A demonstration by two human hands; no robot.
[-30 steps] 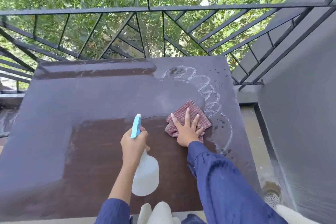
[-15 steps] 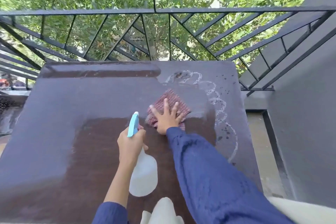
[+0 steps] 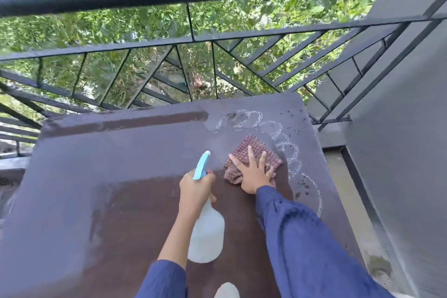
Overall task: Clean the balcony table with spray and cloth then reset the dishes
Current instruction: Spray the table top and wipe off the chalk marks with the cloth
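Observation:
A dark brown balcony table (image 3: 101, 189) fills the lower view. My left hand (image 3: 196, 189) grips the neck of a white spray bottle (image 3: 206, 237) with a light blue nozzle, held upright over the table's middle. Just to its right, my right hand (image 3: 255, 174) presses flat with fingers spread on a red checked cloth (image 3: 254, 150) lying on the tabletop. A looping trail of white foam (image 3: 287, 150) runs along the table's right side, with dark droplets around it. No dishes are in view.
A black metal railing (image 3: 193, 38) with diagonal bars stands right behind the table, with green foliage beyond. A grey wall (image 3: 399, 152) rises at the right, and a narrow strip of floor (image 3: 348, 191) lies between it and the table.
My right hand slid the cloth left and away, then back right toward the foam trail. My left hand kept the bottle near the same spot. The camera tilted up, showing more railing.

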